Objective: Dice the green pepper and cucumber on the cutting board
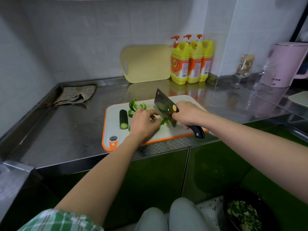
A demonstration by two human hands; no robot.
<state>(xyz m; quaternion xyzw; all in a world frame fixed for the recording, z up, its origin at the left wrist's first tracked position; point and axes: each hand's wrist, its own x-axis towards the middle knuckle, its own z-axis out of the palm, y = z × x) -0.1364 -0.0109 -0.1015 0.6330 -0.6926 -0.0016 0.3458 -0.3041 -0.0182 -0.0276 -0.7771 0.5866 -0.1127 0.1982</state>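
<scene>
Down low, a black bowl [224, 212] holds chopped greens [241, 212]; on the cutting board [106, 130] the left hand [145, 124] curls onto green pepper [164, 121], right hand [188, 114] grips the knife [162, 104], cucumber [123, 119] just left

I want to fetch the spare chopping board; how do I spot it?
Look along the steel counter to the tiled back wall. The spare board leans upright there, just left of three yellow soap bottles. It is plain pale yellow, unlike the orange-rimmed board lying flat.
</scene>
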